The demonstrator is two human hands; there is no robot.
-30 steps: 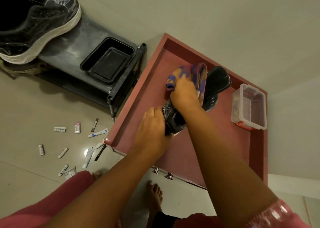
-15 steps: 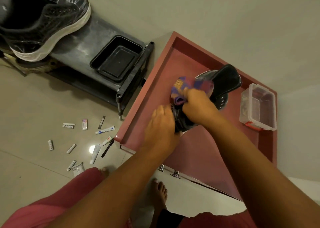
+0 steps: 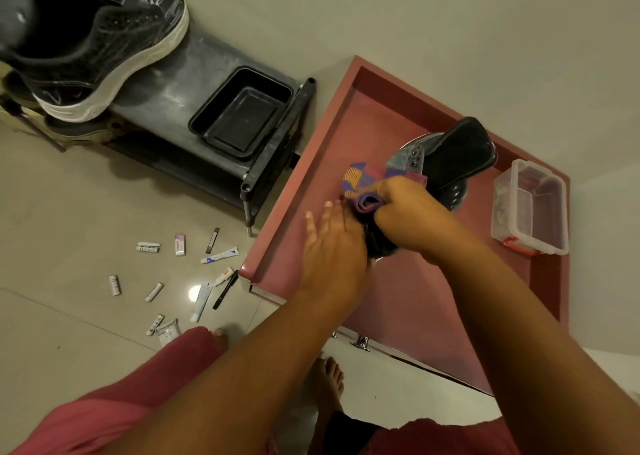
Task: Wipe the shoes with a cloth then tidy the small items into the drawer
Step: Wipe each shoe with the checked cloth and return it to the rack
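A: How many shoes?
B: Two: a glossy black shoe on the red cabinet top, a white-soled sneaker on the rack.
A: Hands?
B: The right hand grips one rolled checked cloth; the left hand, fingers straight, steadies the shoe. Roughly ten small tubes lie on the floor.
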